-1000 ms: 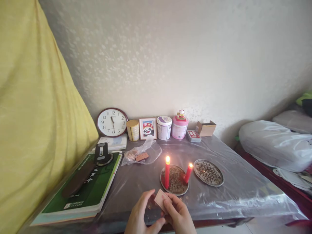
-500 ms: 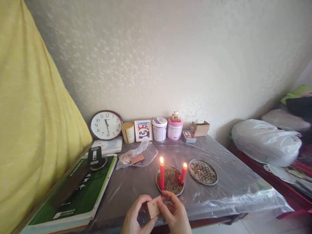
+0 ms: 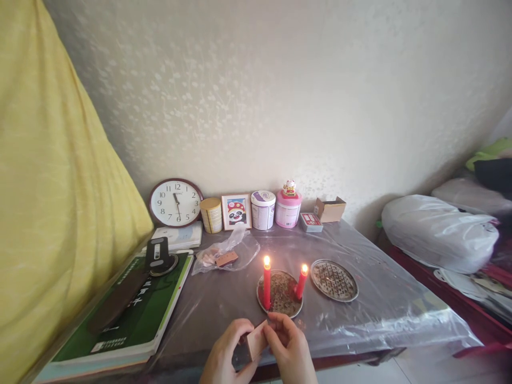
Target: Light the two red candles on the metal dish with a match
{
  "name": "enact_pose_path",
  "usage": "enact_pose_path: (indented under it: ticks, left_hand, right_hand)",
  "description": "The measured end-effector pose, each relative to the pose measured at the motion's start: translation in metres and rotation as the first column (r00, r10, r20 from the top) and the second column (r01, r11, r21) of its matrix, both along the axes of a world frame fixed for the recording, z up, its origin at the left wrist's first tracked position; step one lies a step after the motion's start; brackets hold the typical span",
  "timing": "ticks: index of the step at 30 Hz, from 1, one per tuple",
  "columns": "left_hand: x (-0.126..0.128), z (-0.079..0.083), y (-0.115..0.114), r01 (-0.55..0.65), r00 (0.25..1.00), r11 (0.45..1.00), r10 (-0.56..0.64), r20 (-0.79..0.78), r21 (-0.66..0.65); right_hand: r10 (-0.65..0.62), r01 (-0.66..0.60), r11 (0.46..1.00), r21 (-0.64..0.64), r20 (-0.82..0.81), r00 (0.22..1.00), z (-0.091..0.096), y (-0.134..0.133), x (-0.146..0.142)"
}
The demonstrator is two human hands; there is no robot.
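Both my hands hold a small tan matchbox (image 3: pixel 256 340) low at the table's front edge. My left hand (image 3: pixel 226 356) grips its left side with curled fingers. My right hand (image 3: pixel 288 349) pinches its right end with thumb and fingertips. Just beyond them stands a round metal plate (image 3: pixel 280 304) with two lit red candles: a taller candle (image 3: pixel 266 285) on the left and a shorter, leaning candle (image 3: pixel 301 284) on the right.
A second metal plate (image 3: pixel 334 280) lies to the right. Plastic sheet covers the table (image 3: pixel 376 314). A green book (image 3: pixel 136 314), a plastic bag (image 3: pixel 228 253), a clock (image 3: pixel 175 202), tins (image 3: pixel 263 209) and a cardboard box (image 3: pixel 330 209) line left and back. Yellow cloth (image 3: pixel 52 213) hangs left.
My hands have turned the matchbox, tilting it more on edge; they stay at the front edge. The view shifted slightly.
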State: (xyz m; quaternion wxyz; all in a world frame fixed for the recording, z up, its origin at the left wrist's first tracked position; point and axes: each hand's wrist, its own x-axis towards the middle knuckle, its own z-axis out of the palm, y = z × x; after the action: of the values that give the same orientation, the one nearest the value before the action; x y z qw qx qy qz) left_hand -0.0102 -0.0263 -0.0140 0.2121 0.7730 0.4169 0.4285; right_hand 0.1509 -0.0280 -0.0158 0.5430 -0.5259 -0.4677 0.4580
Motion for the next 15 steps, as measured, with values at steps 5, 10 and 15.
enact_pose_path:
  ticks: [5, 10, 15]
  left_hand:
    - [0.002, 0.004, -0.002, 0.046, 0.999, 0.999, -0.045, -0.019, 0.016]
    - [0.002, 0.005, -0.002, 0.001, 1.0, 1.0, -0.001, 0.01, -0.01]
    - [0.001, 0.002, -0.001, -0.03, 0.991, 0.993, 0.044, 0.125, -0.116]
  right_hand:
    - [-0.013, 0.014, 1.0, -0.024, 0.043, 0.999, 0.005, -0.002, 0.0]
    - [-0.002, 0.001, 1.0, 0.009, 0.118, 0.993, 0.008, -0.003, 0.0]
    - [-0.013, 0.008, 0.999, 0.045, 0.111, 0.994, 0.012, -0.004, 0.001]
